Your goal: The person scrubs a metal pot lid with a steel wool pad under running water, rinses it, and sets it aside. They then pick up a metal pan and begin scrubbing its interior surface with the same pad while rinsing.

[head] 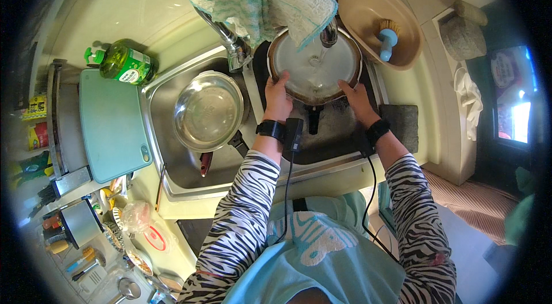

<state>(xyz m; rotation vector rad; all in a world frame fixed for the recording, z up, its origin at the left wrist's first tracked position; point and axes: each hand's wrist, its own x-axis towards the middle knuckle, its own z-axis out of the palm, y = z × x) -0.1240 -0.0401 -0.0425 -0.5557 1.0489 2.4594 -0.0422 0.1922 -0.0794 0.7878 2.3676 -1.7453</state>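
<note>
Under the faucet spout (329, 35), a round metal lid (302, 62) with a brown ring inside its edge lies tilted over the right sink basin (340, 131). It looks like a pressure cooker lid, inner face up, with a black handle (315, 118) pointing towards me. My left hand (278, 97) grips the lid's near left edge, thumb on top. On the near right edge, my right hand (357, 99) holds it the same way. Water appears to fall from the spout onto the lid. Both hands' undersides are hidden.
The left basin (166, 166) holds a steel pot (209, 112) and a red-handled utensil (205, 164). A towel (263, 2) drapes over the faucet. Around stand a dish soap bottle (125, 62), a teal cutting board (112, 127) and a tan basin (358, 10) with a blue brush (387, 43). Cables (288, 196) hang from my wrists.
</note>
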